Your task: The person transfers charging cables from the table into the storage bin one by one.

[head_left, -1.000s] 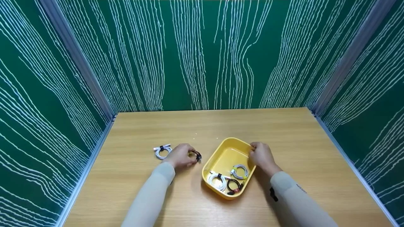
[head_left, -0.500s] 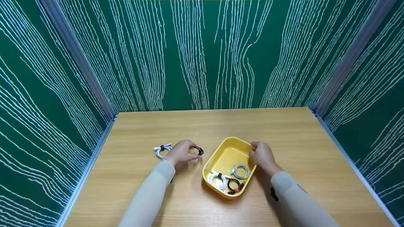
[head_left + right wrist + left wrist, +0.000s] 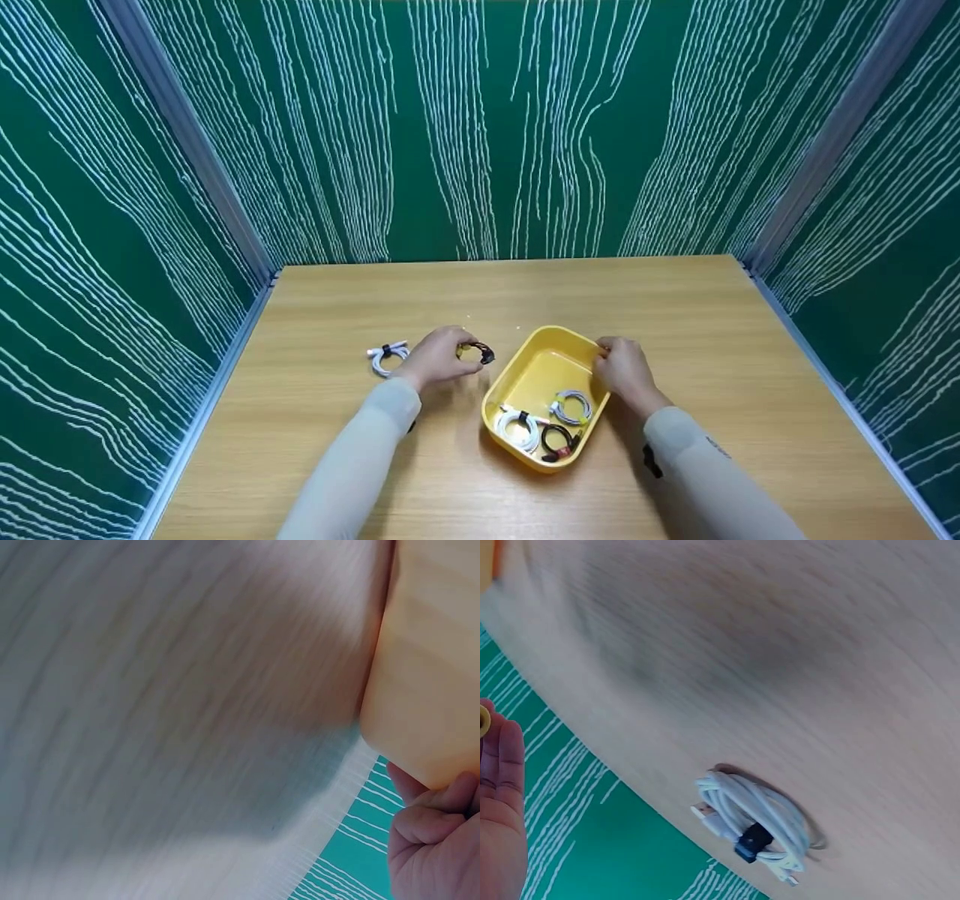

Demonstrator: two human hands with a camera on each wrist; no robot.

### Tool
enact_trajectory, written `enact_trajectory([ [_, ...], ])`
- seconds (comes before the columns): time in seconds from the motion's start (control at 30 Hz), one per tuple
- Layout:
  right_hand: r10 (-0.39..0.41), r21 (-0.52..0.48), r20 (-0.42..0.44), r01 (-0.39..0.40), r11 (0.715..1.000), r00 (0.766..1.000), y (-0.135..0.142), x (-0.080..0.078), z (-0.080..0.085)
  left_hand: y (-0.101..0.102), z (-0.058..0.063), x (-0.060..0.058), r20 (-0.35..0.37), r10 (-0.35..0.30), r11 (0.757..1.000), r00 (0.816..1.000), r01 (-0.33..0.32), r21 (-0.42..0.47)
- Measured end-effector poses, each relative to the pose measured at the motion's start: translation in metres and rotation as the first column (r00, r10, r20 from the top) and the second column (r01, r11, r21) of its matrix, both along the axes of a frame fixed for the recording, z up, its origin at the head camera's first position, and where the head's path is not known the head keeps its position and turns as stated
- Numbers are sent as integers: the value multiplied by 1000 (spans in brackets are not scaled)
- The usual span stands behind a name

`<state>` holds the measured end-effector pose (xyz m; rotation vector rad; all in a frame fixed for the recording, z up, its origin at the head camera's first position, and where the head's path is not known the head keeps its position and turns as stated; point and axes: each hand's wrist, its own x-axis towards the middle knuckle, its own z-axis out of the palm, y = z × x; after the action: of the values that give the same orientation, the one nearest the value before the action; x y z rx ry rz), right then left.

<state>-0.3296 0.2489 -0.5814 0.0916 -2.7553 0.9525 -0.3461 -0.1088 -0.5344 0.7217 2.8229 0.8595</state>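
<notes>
My left hand (image 3: 441, 355) pinches a coiled black cable (image 3: 481, 352) with a bit of yellow on it, held above the table to the left of a yellow bin (image 3: 551, 360). My right hand (image 3: 625, 372) grips the bin's right rim; in the right wrist view its fingers (image 3: 427, 829) curl at the bin's edge (image 3: 427, 675). Inside the bin lie a white coiled cable (image 3: 507, 433), a grey coiled cable (image 3: 564, 419) with yellow ties, and a black coiled cable (image 3: 547, 437) with a red tag.
Left of my left hand, a white coiled cable (image 3: 761, 802) with a black strap lies on the wooden table (image 3: 337, 450). Tiny white specks are on the table behind the bin. Green walls (image 3: 442, 187) with white lines stand behind and at both sides.
My left hand has lifted the black cable and carried it slightly to the right and away from me, nearer the bin. My right hand and the bin have stayed put.
</notes>
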Motion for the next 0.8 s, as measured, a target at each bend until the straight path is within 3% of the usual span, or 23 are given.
enact_trajectory([
  [0.3, 2, -7, 14, -2, 1000, 1000, -1, 0, 0, 9, 7, 4, 16, -4, 1000, 1000, 4, -11],
  [0.8, -3, 7, 31, 3, 1000, 1000, -1, 0, 1, 24, 15, 9, -29, -44, 999, 999, 43, -13],
])
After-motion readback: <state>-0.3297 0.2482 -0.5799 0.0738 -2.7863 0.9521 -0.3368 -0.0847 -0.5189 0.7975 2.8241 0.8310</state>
